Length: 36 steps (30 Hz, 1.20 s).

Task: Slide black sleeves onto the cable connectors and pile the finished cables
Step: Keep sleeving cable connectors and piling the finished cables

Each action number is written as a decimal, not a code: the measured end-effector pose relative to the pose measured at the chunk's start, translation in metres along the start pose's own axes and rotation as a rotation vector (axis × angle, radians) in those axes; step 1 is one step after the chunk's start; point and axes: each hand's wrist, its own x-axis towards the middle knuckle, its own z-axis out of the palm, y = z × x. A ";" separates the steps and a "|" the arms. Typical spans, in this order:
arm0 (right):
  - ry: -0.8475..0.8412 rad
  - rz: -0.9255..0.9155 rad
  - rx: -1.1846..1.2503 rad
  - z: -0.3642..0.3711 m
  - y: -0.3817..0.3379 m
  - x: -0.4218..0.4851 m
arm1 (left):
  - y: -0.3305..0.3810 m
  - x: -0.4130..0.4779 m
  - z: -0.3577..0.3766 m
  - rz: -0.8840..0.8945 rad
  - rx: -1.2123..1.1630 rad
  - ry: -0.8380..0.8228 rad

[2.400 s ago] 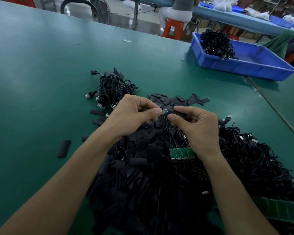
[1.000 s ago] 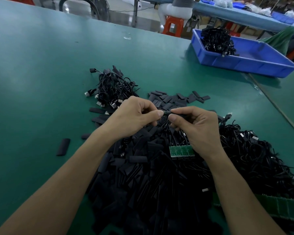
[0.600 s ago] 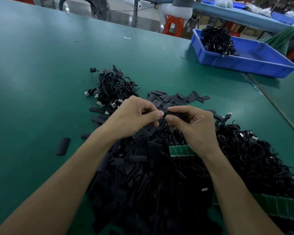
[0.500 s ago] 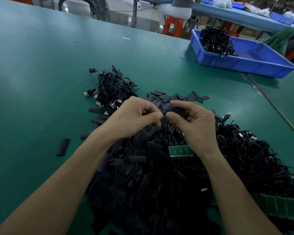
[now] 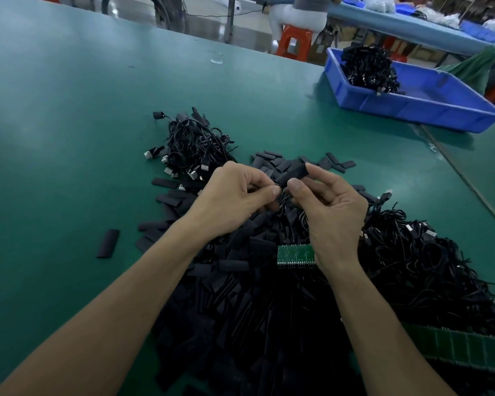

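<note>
Likely light and limp, the sleeve (image 5: 293,173) pinched by the right hand (image 5: 333,214) wants an end grip; the left hand (image 5: 235,198) pinches the cable (image 5: 284,202) beside it.

strewn across green table (image 5: 69,138): heap of black sleeves (image 5: 240,310), cable pile (image 5: 195,147) behind-left, cable tangle (image 5: 412,258) right, blue tray (image 5: 440,115) far right.

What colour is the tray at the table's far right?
Blue; the tray shows best in the head view.
</note>
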 end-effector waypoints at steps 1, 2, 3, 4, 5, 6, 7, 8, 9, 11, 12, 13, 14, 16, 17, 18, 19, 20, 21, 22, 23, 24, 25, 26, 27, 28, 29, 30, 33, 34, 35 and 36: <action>-0.001 -0.003 -0.007 0.001 0.000 0.000 | 0.000 0.000 0.001 0.002 -0.004 0.004; -0.003 -0.007 -0.009 0.001 0.000 0.000 | 0.000 0.000 0.002 0.006 -0.007 0.012; -0.008 -0.008 -0.008 0.002 0.000 0.000 | 0.000 0.000 0.002 0.008 -0.009 0.021; -0.015 -0.007 -0.006 0.002 0.001 0.000 | 0.000 0.000 0.003 0.007 -0.011 0.027; -0.024 -0.007 -0.004 0.002 0.001 -0.001 | 0.000 0.000 0.003 0.004 -0.012 0.030; -0.034 -0.007 0.003 0.002 0.001 -0.001 | 0.000 0.000 0.003 0.004 -0.013 0.032; -0.044 -0.006 0.014 0.003 0.000 -0.002 | 0.000 0.001 0.003 0.004 -0.012 0.035; -0.056 -0.004 0.027 0.004 0.000 -0.003 | 0.000 0.000 0.004 0.003 -0.010 0.038; -0.068 -0.006 0.039 0.004 -0.001 -0.003 | 0.000 0.000 0.005 0.001 -0.010 0.042; -0.082 -0.025 0.035 0.006 -0.004 -0.003 | 0.000 0.000 0.006 0.001 -0.026 0.050; -0.085 -0.043 0.008 0.007 -0.006 -0.002 | -0.001 -0.001 0.007 0.002 -0.037 0.052; -0.087 -0.064 -0.027 0.007 -0.007 -0.001 | 0.000 -0.001 0.007 0.001 -0.047 0.053; -0.093 -0.084 -0.055 0.006 -0.009 -0.001 | 0.000 -0.001 0.007 -0.001 -0.057 0.052; -0.116 -0.112 -0.084 0.006 -0.010 0.000 | 0.000 -0.001 0.006 -0.011 -0.073 0.046; -0.126 -0.123 -0.097 0.005 -0.011 0.000 | 0.000 -0.001 0.006 -0.013 -0.074 0.045; -0.127 -0.136 -0.116 0.006 -0.012 -0.001 | 0.000 -0.001 0.007 -0.011 -0.072 0.044; -0.119 -0.156 -0.143 0.006 -0.013 -0.001 | 0.001 -0.001 0.008 -0.010 -0.067 0.042; -0.105 -0.183 -0.182 0.006 -0.013 -0.001 | 0.001 -0.002 0.009 -0.009 -0.061 0.039; -0.091 -0.204 -0.226 0.007 -0.014 0.000 | 0.001 -0.002 0.010 -0.011 -0.056 0.038; -0.078 -0.208 -0.264 0.007 -0.014 0.001 | 0.002 -0.002 0.011 -0.013 -0.052 0.037; -0.073 -0.193 -0.291 0.006 -0.015 0.002 | 0.003 -0.002 0.011 -0.015 -0.053 0.039; -0.089 -0.163 -0.304 0.005 -0.016 0.003 | 0.004 -0.002 0.011 -0.016 -0.060 0.046; -0.135 -0.121 -0.305 0.002 -0.017 0.004 | 0.004 -0.002 0.010 -0.019 -0.074 0.064; -0.211 -0.076 -0.310 -0.003 -0.018 0.005 | 0.003 -0.001 0.006 -0.028 -0.097 0.095; -0.317 -0.033 -0.337 -0.010 -0.020 0.006 | 0.002 0.001 0.002 -0.046 -0.124 0.142; -0.448 0.011 -0.398 -0.019 -0.022 0.007 | -0.001 0.004 -0.003 -0.075 -0.152 0.205; -0.591 0.055 -0.485 -0.028 -0.025 0.008 | -0.005 0.010 -0.009 -0.110 -0.181 0.279; -0.734 0.093 -0.588 -0.038 -0.027 0.009 | -0.009 0.018 -0.017 -0.143 -0.208 0.357; -1.004 0.116 -0.854 -0.053 -0.032 0.008 | -0.019 0.050 -0.044 -0.195 -0.230 0.559; -1.025 0.089 -0.900 -0.053 -0.032 0.006 | -0.020 0.061 -0.052 -0.210 -0.235 0.605; -1.026 0.060 -0.924 -0.052 -0.032 0.004 | -0.021 0.071 -0.060 -0.227 -0.247 0.639; -1.016 0.042 -0.925 -0.050 -0.032 0.002 | -0.023 0.081 -0.068 -0.247 -0.255 0.661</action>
